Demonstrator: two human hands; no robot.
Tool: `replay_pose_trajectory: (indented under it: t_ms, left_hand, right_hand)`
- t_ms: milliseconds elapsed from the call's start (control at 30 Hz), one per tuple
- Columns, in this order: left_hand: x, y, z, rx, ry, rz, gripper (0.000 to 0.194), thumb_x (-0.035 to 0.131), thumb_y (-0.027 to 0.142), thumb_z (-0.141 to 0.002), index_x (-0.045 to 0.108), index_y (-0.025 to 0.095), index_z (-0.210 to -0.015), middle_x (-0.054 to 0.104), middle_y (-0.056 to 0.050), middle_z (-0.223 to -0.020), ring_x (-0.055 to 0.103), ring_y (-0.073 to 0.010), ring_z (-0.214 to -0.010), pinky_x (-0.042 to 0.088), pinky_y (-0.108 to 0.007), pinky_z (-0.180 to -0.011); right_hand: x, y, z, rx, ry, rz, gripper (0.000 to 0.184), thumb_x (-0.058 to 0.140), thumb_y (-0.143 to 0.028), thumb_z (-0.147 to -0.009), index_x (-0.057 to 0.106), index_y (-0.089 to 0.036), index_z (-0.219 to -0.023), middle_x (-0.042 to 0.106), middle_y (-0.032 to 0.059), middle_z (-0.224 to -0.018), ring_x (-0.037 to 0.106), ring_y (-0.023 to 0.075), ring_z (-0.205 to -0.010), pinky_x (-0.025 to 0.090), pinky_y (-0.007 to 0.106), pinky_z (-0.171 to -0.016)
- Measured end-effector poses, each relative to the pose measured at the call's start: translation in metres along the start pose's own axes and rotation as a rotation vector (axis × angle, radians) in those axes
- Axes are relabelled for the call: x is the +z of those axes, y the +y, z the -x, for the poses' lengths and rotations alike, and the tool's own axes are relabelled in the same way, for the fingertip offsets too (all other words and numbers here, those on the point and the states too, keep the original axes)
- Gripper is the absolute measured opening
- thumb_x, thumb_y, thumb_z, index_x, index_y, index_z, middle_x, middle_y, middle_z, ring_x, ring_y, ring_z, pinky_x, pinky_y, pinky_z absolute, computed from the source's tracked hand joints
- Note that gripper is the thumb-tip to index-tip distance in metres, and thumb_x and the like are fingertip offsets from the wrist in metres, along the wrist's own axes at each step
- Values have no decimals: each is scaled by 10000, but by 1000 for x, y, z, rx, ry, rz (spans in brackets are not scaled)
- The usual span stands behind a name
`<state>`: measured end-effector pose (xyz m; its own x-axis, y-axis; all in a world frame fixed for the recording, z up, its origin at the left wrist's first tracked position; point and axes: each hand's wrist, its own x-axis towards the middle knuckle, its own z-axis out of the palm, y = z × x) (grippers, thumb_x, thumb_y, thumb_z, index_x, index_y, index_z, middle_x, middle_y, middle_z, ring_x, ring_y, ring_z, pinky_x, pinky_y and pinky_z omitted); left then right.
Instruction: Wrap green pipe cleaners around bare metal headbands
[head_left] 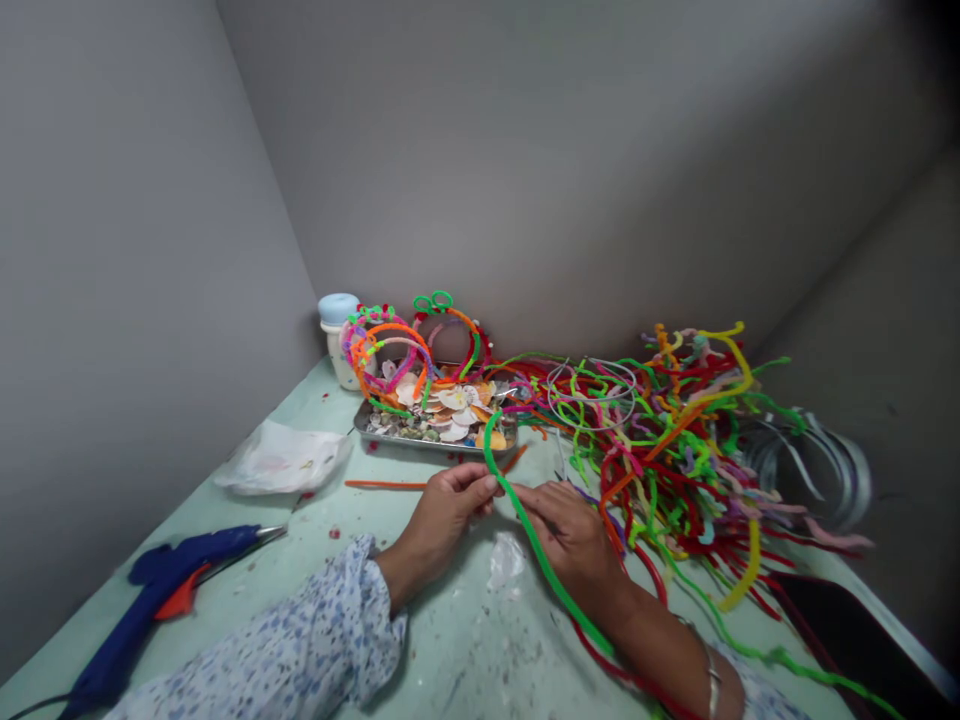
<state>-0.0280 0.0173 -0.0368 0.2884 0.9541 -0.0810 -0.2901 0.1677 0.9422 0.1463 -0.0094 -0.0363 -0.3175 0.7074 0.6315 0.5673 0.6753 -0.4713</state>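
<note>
A long, fuzzy green pipe cleaner [541, 552] curves up between my hands, its top end bending over and its lower end lying across my right forearm. My left hand [450, 508] pinches it near the bend between thumb and fingers. On the other side, my right hand [571, 540] has its fingers curled in, index finger pointing toward the same spot; the strip passes against it. Whatever lies inside the right hand's fingers is hidden. Behind the left hand an orange pipe cleaner [384, 485] lies flat on the table.
Beyond my hands, a metal tray [420, 442] holds shells, with pipe-cleaner headbands [390, 335] on it. A tangled pipe-cleaner pile [652, 450] spreads right, beside silver hoops [844, 475]. Leftward are a blue glue gun [187, 565], a plastic bag [285, 458] and a jar [339, 345].
</note>
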Motion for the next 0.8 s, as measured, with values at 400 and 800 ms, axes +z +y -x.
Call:
replay_pose_trajectory:
  t_ms: [400, 800]
  left_hand:
    - [-3, -3, 1, 47, 24, -102, 223, 692, 353, -781, 657, 135, -816, 534, 12, -664, 421, -77, -589, 312, -207, -559]
    - [2, 3, 3, 80, 100, -211, 174, 631, 312, -775, 618, 147, -719, 510, 22, -609, 402, -98, -566, 307, -219, -538]
  right_hand:
    - [1, -2, 4, -37, 20, 157, 181, 484, -169, -912, 659, -203, -943, 671, 32, -773, 574, 172, -699, 419, 323, -704]
    - [0, 0, 4, -123, -9, 258, 335, 487, -122, -895, 621, -216, -1187, 631, 35, -736, 539, 187, -693, 411, 326, -677]
